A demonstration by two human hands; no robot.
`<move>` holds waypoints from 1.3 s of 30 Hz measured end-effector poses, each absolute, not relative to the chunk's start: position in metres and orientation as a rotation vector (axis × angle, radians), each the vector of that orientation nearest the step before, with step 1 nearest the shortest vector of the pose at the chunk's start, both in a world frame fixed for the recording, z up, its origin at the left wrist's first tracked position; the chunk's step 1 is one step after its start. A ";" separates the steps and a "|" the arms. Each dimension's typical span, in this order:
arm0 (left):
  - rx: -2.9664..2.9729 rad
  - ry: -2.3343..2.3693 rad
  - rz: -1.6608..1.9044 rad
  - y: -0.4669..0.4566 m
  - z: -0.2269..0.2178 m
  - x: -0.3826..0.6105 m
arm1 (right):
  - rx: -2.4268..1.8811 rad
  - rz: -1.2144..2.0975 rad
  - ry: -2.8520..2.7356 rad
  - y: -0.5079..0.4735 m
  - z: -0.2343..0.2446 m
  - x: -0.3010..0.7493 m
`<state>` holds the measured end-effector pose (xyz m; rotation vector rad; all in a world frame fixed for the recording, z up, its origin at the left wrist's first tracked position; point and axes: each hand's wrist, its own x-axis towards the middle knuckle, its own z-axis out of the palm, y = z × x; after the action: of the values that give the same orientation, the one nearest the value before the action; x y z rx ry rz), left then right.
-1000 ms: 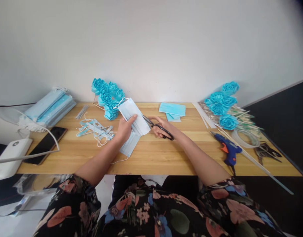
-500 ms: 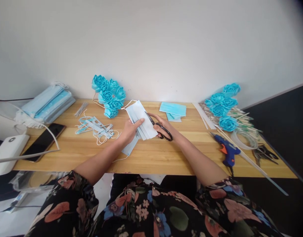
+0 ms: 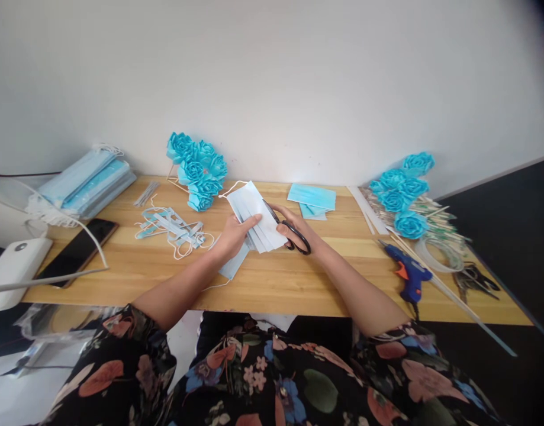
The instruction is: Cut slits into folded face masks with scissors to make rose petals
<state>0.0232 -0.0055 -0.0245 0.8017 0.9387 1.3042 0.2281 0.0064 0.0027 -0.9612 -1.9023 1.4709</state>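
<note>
My left hand (image 3: 233,235) grips a light blue face mask (image 3: 255,216) above the middle of the wooden table (image 3: 272,278), thumb across its pleats. My right hand (image 3: 293,226) is closed in the handles of black scissors (image 3: 288,229), whose blades run along the mask's right edge. A white ear loop (image 3: 231,186) curls from the mask's far corner.
Cut mask strips and loops (image 3: 171,228) lie to the left, beside a phone (image 3: 79,251), a stack of masks (image 3: 87,183) and a white device (image 3: 14,269). Blue fabric roses (image 3: 197,170) stand behind. Right: mask pieces (image 3: 311,198), more roses (image 3: 402,189), sticks, a blue glue gun (image 3: 407,272), pliers (image 3: 476,278).
The scissors have advanced farther along the mask's edge. Both hands and the mask shifted slightly right and toward the wall.
</note>
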 end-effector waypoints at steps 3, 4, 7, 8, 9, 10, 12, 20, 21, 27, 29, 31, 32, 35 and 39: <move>0.798 0.946 1.307 -0.005 -0.024 0.023 | -0.975 1.460 -1.888 0.007 0.002 0.228; 0.796 0.947 1.307 -0.005 -0.024 0.023 | -0.979 1.459 -1.883 0.007 0.001 0.228; 0.793 0.945 1.310 -0.005 -0.024 0.023 | -0.991 1.461 -1.877 0.007 0.001 0.228; 0.795 0.944 1.314 -0.005 -0.024 0.023 | -0.991 1.462 -1.875 0.007 0.001 0.228; 0.797 0.941 1.318 -0.005 -0.025 0.023 | -0.989 1.461 -1.872 0.007 0.001 0.227; 0.801 0.935 1.324 -0.005 -0.025 0.023 | -0.986 1.461 -1.868 0.007 0.001 0.227; 0.804 0.923 1.330 -0.005 -0.026 0.023 | -0.984 1.468 -1.853 0.008 0.000 0.227; 0.794 0.922 1.333 -0.005 -0.026 0.024 | -1.029 1.510 -1.818 0.015 -0.006 0.227; 0.790 0.919 1.330 -0.005 -0.025 0.024 | -1.029 1.513 -1.813 0.016 -0.006 0.227; 0.779 0.922 1.300 -0.007 -0.021 0.023 | -1.008 1.472 -1.831 0.011 -0.002 0.227; 0.780 0.934 1.293 -0.007 -0.019 0.023 | -1.005 1.445 -1.831 0.009 0.000 0.227; 0.782 0.939 1.300 -0.008 -0.018 0.023 | -1.008 1.429 -1.829 0.007 0.002 0.227; 0.785 0.941 1.306 -0.008 -0.018 0.024 | -1.008 1.425 -1.829 0.006 0.002 0.227; 0.802 0.943 1.316 -0.007 -0.020 0.023 | -1.017 1.408 -1.841 0.006 0.004 0.227; 0.787 0.958 1.339 -0.005 -0.021 0.021 | -1.057 1.372 -1.849 0.007 0.006 0.227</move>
<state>0.0215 -0.0047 -0.0214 0.7872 0.9581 1.3394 0.2270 0.0071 0.0065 -1.0568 -1.8486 1.3724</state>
